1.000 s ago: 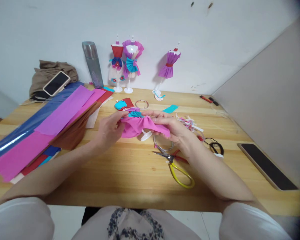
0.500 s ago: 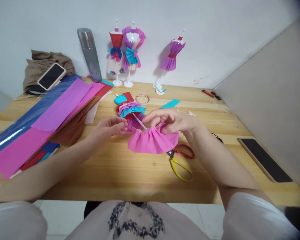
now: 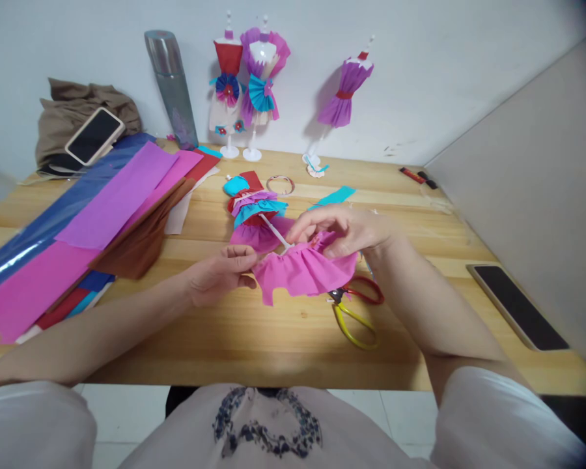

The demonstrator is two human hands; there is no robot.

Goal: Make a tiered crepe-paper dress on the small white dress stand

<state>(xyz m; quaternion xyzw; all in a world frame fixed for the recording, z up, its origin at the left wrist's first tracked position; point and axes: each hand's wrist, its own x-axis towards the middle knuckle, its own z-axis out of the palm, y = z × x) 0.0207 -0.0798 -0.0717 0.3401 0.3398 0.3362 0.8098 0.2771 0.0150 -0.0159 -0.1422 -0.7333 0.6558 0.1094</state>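
Pink ruffle [image 3: 305, 270]: over the table [image 3: 215, 352], between the two hands, as I see it through my head view.
Left hand [image 3: 224, 270]: fingers curled, thumb at the ruffle's left end; from here I cannot tell whether it grips.
Right hand [image 3: 351, 234]: I have thumb and fingers pinched on the gathered upper edge.
Layered dress [image 3: 256, 210]: lying just beyond the ruffle, a white rod [image 3: 272, 229] running from it toward my right fingertips.
Scissors [image 3: 355, 329]: red and yellow handles showing near the ruffle, blades hidden from me.
Teal strip [image 3: 336, 197]: flat, behind the right hand.
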